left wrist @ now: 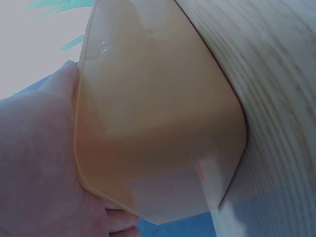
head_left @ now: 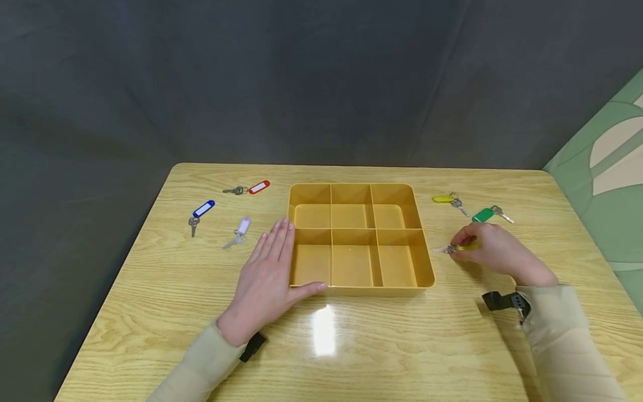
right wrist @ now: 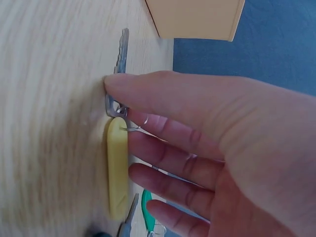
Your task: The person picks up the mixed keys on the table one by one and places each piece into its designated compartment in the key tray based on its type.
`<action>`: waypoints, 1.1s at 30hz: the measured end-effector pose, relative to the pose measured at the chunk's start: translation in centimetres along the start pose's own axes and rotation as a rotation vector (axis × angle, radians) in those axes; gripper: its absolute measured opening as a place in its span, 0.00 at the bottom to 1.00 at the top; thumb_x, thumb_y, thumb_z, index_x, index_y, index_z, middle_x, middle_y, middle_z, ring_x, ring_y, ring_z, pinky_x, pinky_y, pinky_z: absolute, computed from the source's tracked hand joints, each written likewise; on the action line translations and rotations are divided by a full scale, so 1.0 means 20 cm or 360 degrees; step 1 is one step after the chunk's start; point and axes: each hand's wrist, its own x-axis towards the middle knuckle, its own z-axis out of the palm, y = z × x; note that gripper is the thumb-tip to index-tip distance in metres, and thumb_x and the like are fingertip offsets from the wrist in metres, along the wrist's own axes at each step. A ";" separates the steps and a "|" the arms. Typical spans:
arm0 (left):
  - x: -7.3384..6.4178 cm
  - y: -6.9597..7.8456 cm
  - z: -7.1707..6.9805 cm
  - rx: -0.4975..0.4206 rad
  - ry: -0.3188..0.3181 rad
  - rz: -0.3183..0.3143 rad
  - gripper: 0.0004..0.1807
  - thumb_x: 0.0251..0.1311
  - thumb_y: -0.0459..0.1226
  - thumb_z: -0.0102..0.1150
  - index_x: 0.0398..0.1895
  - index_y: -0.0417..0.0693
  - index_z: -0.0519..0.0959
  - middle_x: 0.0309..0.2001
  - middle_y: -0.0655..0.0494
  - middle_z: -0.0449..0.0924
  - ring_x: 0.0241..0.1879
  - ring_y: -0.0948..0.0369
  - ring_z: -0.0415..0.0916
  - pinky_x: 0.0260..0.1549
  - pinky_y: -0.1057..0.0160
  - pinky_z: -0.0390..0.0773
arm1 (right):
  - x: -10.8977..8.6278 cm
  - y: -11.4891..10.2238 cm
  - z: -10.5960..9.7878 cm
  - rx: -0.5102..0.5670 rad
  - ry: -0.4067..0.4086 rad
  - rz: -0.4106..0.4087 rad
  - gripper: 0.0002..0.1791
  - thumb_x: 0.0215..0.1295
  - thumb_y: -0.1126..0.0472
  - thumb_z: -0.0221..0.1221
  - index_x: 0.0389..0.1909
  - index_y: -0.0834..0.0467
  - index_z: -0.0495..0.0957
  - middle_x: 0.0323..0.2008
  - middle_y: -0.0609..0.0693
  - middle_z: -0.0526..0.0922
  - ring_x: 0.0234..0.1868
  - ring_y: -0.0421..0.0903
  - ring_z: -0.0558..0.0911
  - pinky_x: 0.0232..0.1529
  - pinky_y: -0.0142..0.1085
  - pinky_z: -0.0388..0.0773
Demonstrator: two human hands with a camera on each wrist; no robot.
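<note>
A tan tray with six compartments (head_left: 374, 291) stands on the wooden table. My left hand (head_left: 265, 279) rests against its left side, fingers straight along the rim and thumb stretched along the front edge. The left wrist view shows the tray's outer wall (left wrist: 158, 98) under that palm. Right of the tray, my right hand (head_left: 494, 251) pinches a metal key (right wrist: 121, 49) at its head between thumb and forefinger. A yellow tag (right wrist: 117, 168) hangs on the key's ring. The key's blade points toward the tray, close over the table. The other right fingers are loosely bent.
Behind my right hand lie a yellow-tagged key (head_left: 442, 199) and a green-tagged key (head_left: 483, 215). Keys with red (head_left: 259, 187), blue (head_left: 204, 209) and lilac tags (head_left: 243, 225) lie left of the tray. A dark curtain (head_left: 321, 84) hangs beyond the table (head_left: 361, 340).
</note>
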 end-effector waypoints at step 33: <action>0.00 0.01 0.02 -0.0012 0.0013 -0.0032 0.67 0.57 0.80 0.38 0.80 0.33 0.45 0.80 0.40 0.41 0.79 0.50 0.37 0.76 0.56 0.39 | -0.01 -0.03 0.00 0.0179 0.0256 -0.0130 0.08 0.58 0.75 0.69 0.34 0.61 0.84 0.31 0.48 0.85 0.33 0.46 0.82 0.30 0.31 0.81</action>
